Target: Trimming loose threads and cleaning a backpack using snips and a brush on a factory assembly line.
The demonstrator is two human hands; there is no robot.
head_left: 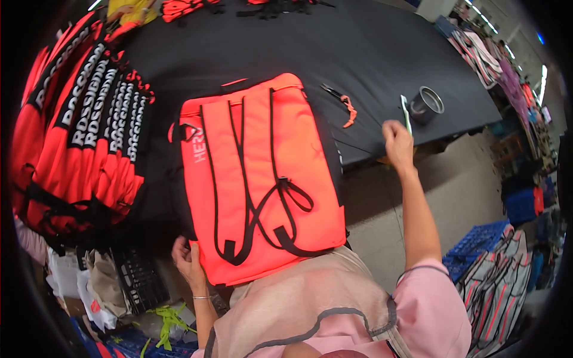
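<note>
A bright orange-red backpack (298, 155) with black-edged shoulder straps lies in front of me, its strap side up. The bag's near end rests against my apron. My left hand (190, 265) is at its lower left corner, thumb and fingers closed on the side edge. Out to the right, my right hand (398, 146) is closed over the table's edge on the lower end of a slim white-and-green toothbrush (406, 110). Just beyond the brush stands a dark metal cup (427, 105). Small thread snips (340, 98) with orange-wrapped handles lie between the bag and the cup.
Several red and black backpacks (89, 131) stand packed together at the left on the black-covered table (370, 53). More red pieces (185, 8) lie at the far edge. Below right is a blue crate (477, 241) beside grey bags (498, 292); a black crate (140, 277) sits lower left.
</note>
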